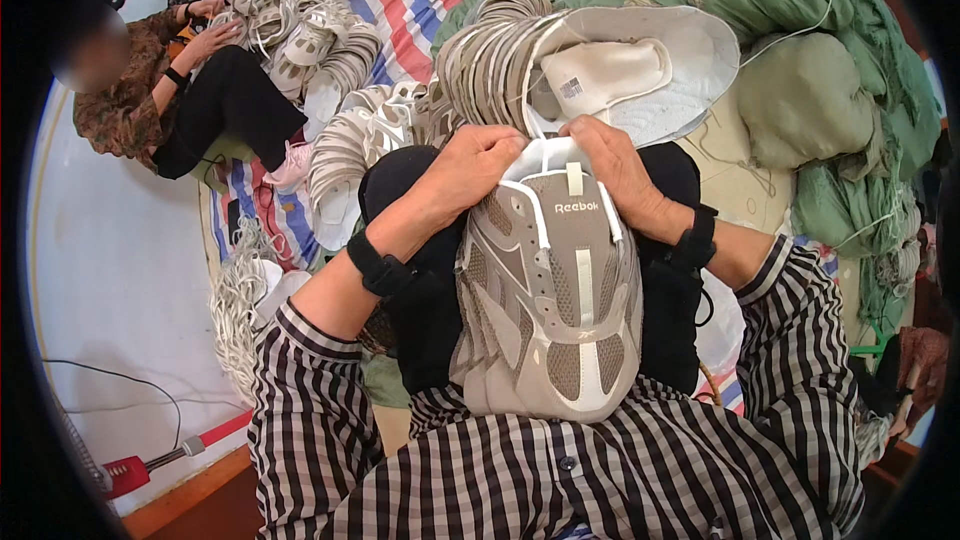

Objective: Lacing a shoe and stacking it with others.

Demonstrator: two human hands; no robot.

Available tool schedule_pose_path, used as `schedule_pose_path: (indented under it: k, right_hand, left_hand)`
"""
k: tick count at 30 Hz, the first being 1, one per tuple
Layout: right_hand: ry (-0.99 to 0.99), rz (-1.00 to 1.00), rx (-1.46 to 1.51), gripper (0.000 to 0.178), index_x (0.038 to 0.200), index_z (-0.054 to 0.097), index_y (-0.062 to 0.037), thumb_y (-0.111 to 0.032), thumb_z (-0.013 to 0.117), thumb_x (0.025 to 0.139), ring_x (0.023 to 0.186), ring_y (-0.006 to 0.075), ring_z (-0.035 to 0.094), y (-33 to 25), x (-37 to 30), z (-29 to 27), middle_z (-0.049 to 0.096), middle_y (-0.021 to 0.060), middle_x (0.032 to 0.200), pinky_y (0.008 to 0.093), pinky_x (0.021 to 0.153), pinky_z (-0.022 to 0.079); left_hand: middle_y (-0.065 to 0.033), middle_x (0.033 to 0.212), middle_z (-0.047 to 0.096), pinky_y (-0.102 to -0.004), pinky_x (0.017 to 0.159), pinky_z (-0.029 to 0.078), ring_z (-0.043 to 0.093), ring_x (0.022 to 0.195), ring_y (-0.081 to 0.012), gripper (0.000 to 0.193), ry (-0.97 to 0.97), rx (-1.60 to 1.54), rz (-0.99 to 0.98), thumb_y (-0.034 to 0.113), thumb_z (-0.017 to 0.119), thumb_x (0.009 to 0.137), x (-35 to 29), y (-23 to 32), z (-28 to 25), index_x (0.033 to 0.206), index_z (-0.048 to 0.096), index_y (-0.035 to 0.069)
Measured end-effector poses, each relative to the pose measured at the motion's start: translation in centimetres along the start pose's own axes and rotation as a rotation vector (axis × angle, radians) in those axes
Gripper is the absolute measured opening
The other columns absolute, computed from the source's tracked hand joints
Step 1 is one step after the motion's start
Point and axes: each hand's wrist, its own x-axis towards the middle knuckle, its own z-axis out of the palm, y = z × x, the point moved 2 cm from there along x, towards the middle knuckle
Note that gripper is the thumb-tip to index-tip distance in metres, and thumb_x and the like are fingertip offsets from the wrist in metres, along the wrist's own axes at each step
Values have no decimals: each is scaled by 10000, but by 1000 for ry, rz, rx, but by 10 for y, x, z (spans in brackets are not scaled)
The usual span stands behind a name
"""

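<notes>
A grey-beige shoe upper point(585, 290) with mesh panels and white trim lies on my lap, its toe toward my body, with more uppers layered under it. My left hand point(470, 168) is closed at the left side of its collar opening, fingertips pinched together. On the opposite side, my right hand point(622, 172) grips the collar edge with thumb and bent fingers. Between both hands, a white lace point(545, 152) shows at the opening; whether either hand pinches it too is hidden. Just beyond my fingers lies a nested row of uppers point(495, 60).
A pale shoe lining point(700, 60) faces me at that row's end. More stacked uppers point(345, 155) and a bundle of white laces point(237, 310) lie to the left. Green cloth sacks point(810, 100) fill the far right. A co-worker point(150, 90) sits at the far left, handling uppers.
</notes>
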Motion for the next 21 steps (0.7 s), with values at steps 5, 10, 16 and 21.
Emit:
schedule_pose_path:
  k: [5,10,16,21]
  right_hand:
    - [42,16,164,340,903,568,28,-286,451,956,698,169,504,-6,-4,6,537,127,740,316,678,440]
    - [23,-182,-122,242,928,591,10,-202,477,953,736,194,558,-20,5,-12,581,131,797,310,694,456]
    - [-72,-316,-249,211,1063,598,-1,-150,499,950,831,282,615,-49,-16,-44,637,132,915,340,778,478]
    - [-136,-429,-328,291,1149,567,-13,-218,449,980,998,287,571,-43,-50,-52,597,155,1090,355,885,444]
  left_hand:
    - [18,780,561,-228,660,425,496,735,-63,262,45,233,125,210,449,963,15,-5,3,886,593,5]
    - [-24,881,612,-237,759,440,530,826,-87,263,-6,232,46,191,452,962,7,4,-5,984,616,-13]
    - [-23,983,651,-226,810,451,568,895,-75,210,274,128,267,105,536,912,-36,34,-9,1051,651,-3]
    - [-3,890,639,-207,709,430,543,778,-64,219,172,280,301,149,574,902,-43,56,13,1045,652,2]
